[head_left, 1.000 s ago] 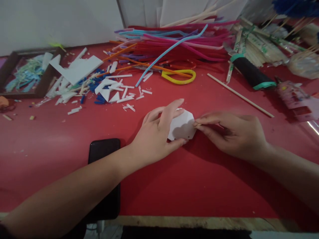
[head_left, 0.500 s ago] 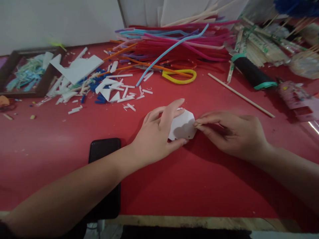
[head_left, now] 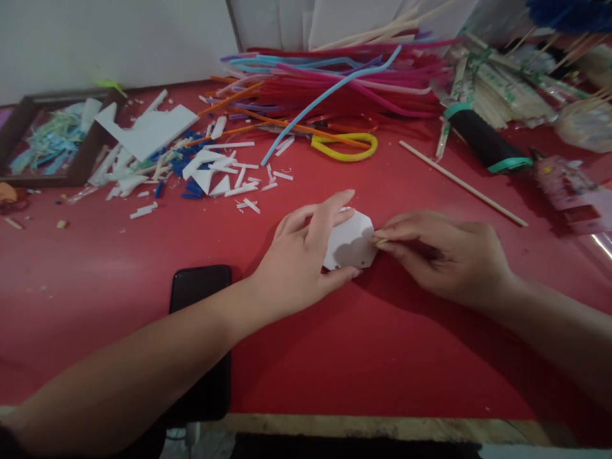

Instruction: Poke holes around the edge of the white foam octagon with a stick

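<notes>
A small white many-sided foam piece [head_left: 351, 245] lies on the red table [head_left: 382, 357]. My left hand [head_left: 301, 255] grips it from the left, thumb below and fingers over its top edge. My right hand [head_left: 444, 258] is at the piece's right edge, its fingers pinched on a thin wooden stick [head_left: 381, 240] whose tip touches the piece; most of the stick is hidden inside the hand.
A black phone [head_left: 201, 344] lies under my left forearm. White foam offcuts and blue bits [head_left: 205, 172] are scattered at the back left beside a brown tray [head_left: 48, 137]. Coloured pipe cleaners [head_left: 335, 83], yellow scissors handles [head_left: 344, 146], a long skewer [head_left: 463, 185] and a black roll [head_left: 482, 140] lie behind.
</notes>
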Demonstrator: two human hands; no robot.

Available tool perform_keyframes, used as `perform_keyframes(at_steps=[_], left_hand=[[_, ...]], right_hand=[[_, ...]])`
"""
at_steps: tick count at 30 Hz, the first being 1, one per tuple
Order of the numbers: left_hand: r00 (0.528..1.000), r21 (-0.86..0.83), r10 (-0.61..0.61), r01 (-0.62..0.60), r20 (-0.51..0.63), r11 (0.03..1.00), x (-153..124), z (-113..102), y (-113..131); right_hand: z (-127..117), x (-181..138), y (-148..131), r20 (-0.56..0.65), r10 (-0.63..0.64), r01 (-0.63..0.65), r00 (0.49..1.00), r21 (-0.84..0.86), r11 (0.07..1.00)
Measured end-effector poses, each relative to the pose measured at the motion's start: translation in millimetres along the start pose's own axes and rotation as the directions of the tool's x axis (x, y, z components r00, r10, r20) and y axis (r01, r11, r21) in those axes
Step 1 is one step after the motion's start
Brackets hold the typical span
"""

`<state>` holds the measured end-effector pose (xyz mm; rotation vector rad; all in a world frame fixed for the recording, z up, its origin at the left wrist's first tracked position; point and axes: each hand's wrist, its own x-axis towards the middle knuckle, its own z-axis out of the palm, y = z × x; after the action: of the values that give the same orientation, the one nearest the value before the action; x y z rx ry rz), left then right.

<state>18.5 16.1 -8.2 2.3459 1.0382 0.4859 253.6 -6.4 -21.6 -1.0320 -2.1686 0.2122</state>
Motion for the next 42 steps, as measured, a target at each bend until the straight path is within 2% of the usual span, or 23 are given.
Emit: perform_keyframes(at_steps=[21,24,27,30,33,38,42], left_hand=[[0.999,0.004,-0.027,0.027,0.021,1.000,0.8,-1.4,2.0],[0.999,0.004,-0.033,0.033,0.027,0.999,0.9,-2.3,2.3],[0.999,0.009,-0.038,0.038,0.015,0.999,0.3,-2.8,3.7],[1.000,0.023,-0.028,0.028,-0.002,0.999,-1.8,-1.2,4.9],[0.999,0.008,0.003,-0.003,-0.033,1.000,-4.3,2.7,3.7],[0.995,0.000,0.075,-0.075,-0.071,0.997,-5.0,7.3,-1.0],[0.996,-0.001,0.067,-0.067,-0.054,0.998,-3.7,5.7,-0.1]], right_hand=[[-0.7,4.4,-2.3,0.025,-0.013,0.013,1.000,0.020,1.000],[-1.4,2.5,-3.8,-0.037,0.052,-0.048,0.998,0.100,0.994],[-1.4,-0.2,-4.3,-0.130,0.185,-0.166,0.974,0.143,0.976],[-0.9,-0.9,-3.7,-0.141,0.286,-0.270,0.948,0.122,0.955],[-0.8,0.5,-2.9,-0.134,0.330,-0.321,0.934,0.090,0.943],[-1.4,4.4,-2.9,-0.119,0.305,-0.304,0.945,0.032,0.952],[-2.2,6.6,-3.8,-0.073,0.264,-0.266,0.962,-0.025,0.964]])
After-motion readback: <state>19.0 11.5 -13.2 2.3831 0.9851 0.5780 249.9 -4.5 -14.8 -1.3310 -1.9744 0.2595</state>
